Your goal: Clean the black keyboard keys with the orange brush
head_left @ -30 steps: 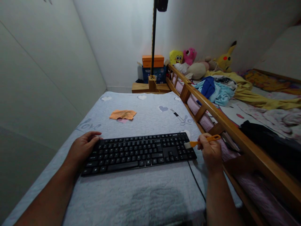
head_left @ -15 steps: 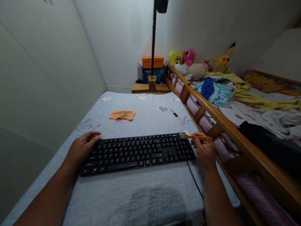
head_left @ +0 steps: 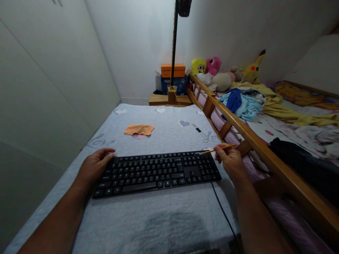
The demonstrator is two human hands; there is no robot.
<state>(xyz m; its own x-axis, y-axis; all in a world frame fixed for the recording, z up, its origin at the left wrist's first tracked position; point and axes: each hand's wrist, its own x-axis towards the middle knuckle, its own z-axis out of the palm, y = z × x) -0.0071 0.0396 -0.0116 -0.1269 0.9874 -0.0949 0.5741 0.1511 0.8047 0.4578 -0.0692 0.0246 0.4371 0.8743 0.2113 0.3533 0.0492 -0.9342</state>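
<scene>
A black keyboard [head_left: 159, 171] lies across a light blue sheet [head_left: 159, 218] in front of me. My left hand [head_left: 93, 168] rests on the keyboard's left end, fingers curled over its far corner. My right hand [head_left: 230, 160] is closed round a small orange-handled brush [head_left: 215, 150]. The brush's pale tip sits at the keyboard's far right corner. The keyboard's black cable [head_left: 221, 208] runs from its right side toward me.
An orange cloth [head_left: 139, 129] lies farther back on the sheet. A wooden rail [head_left: 238, 125] borders the right side, with a bed of clothes and plush toys [head_left: 227, 70] beyond. A black pole [head_left: 174, 46] and boxes [head_left: 172, 76] stand at the far end. A wall closes the left.
My right hand has carried the brush from the keyboard's right edge up to its far right corner, and the handle has tilted flatter. The left hand has stayed put.
</scene>
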